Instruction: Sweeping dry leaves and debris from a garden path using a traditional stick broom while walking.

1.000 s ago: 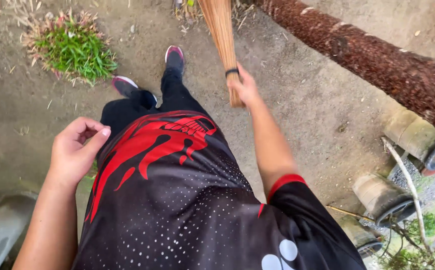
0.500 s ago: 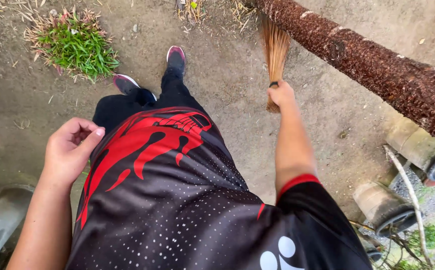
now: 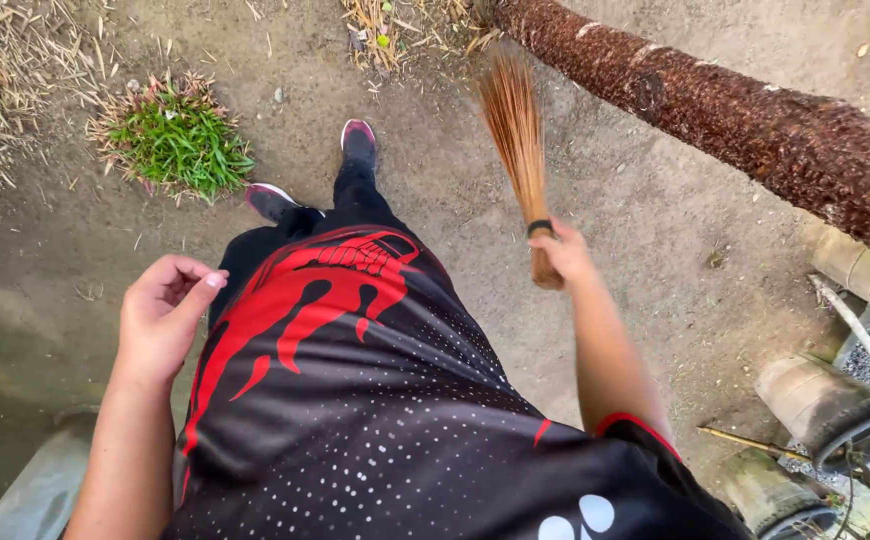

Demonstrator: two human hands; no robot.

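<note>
The right hand (image 3: pixel 565 255) is gripping a stick broom (image 3: pixel 517 140) near its bound end, just under a black band, fingers closed round the bundle. The bristles are fanning forward and down toward the ground in front of the person, close beside a rough brown trunk (image 3: pixel 755 130) that is lying slantwise across the upper right. The left hand (image 3: pixel 160 315) is hanging free at the hip, fingers loosely curled and holding nothing.

The likeliest trouble is the bristles catching on the trunk's scaly bark, since the broom is working so near it; a snag could twist the short bundle in the grip. The feet are standing near the sweep line, so a low stroke could clip a shoe (image 3: pixel 358 140).

The ground is packed bare dirt (image 3: pixel 655 260), uneven and scattered with dry straw, which is likely making debris cling. A grass tuft (image 3: pixel 177 145) is growing at the upper left. Concrete pipes (image 3: pixel 825 405) and thin branches are crowding the lower right, leaving little room on that side.
</note>
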